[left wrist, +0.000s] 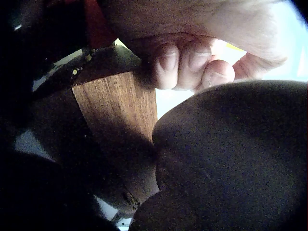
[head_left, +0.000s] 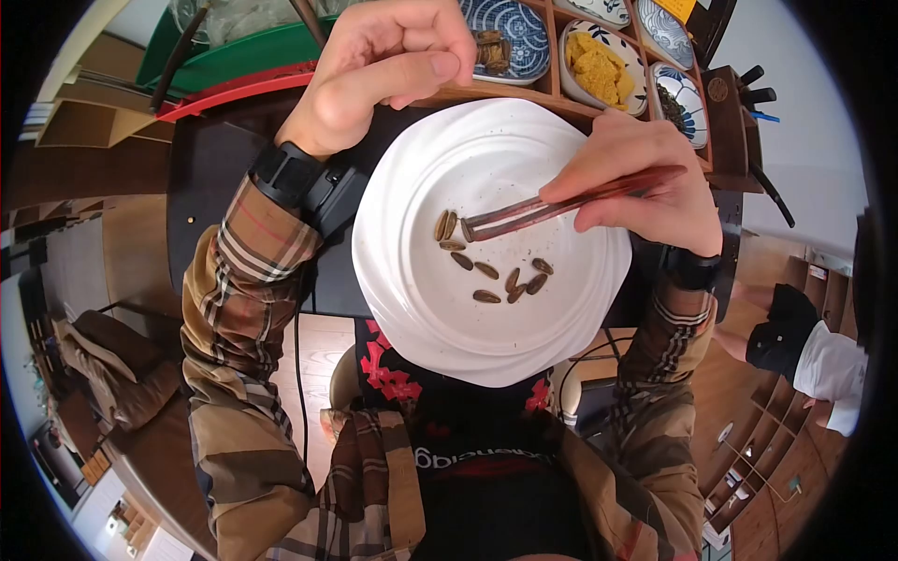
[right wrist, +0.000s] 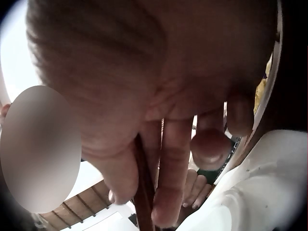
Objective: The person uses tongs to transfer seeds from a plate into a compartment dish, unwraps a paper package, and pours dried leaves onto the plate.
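Wooden tongs [head_left: 641,182] are gripped by my right hand [head_left: 645,173], with their tips down in a white plate [head_left: 393,323]. A dark sunflower seed [head_left: 467,230] sits between the tips. Several similar striped sunflower seeds [head_left: 485,270] lie scattered on the plate's flat middle. My left hand [head_left: 383,70] is raised beyond the plate's far left rim, fingers loosely curled and nothing visible in them. It overlaps a blue-patterned dish [head_left: 526,28] with brown pieces [head_left: 493,51]. In the left wrist view the fingertips [left wrist: 167,60] are beside a wooden edge [left wrist: 115,106].
A wooden compartment tray [head_left: 552,101] along the back holds patterned dishes, one with yellow paste [head_left: 599,67]. A green bin [head_left: 234,47] with a red edge stands at the far left. Another person [head_left: 814,355] shows at the right edge. The dark table [head_left: 215,234] extends beside the plate.
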The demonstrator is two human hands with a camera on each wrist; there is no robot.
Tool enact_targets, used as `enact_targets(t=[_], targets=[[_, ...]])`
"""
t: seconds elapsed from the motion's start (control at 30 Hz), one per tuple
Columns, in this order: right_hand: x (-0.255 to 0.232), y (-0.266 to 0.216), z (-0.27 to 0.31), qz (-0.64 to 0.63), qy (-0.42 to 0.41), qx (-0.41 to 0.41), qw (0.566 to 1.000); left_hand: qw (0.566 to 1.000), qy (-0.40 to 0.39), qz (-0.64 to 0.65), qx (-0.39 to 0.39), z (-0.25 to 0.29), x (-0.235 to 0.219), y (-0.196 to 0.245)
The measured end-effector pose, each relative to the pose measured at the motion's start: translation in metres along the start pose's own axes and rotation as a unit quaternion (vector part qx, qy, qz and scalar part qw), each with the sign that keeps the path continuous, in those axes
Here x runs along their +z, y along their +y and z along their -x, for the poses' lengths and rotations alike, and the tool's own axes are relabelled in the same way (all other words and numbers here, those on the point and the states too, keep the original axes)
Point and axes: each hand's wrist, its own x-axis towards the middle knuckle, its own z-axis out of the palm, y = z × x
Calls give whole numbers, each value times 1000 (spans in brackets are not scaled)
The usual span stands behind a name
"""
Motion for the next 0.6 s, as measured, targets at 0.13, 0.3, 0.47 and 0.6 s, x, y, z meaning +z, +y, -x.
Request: enact_targets(t=[0.13, 0.3, 0.47, 0.6], targets=[[-1, -1, -3, 43, -44, -19, 998, 1000, 1, -4, -1, 0, 0, 1], [3, 1, -2, 40, -50, -10, 998, 1000, -1, -2, -1, 0, 0, 0], [4, 2, -1, 41, -43, -15, 998, 1000, 6, -16, -9, 0, -1, -1], [5, 6, 4, -5, 15, 29, 999, 1000, 6, -18, -8, 0, -1, -2]])
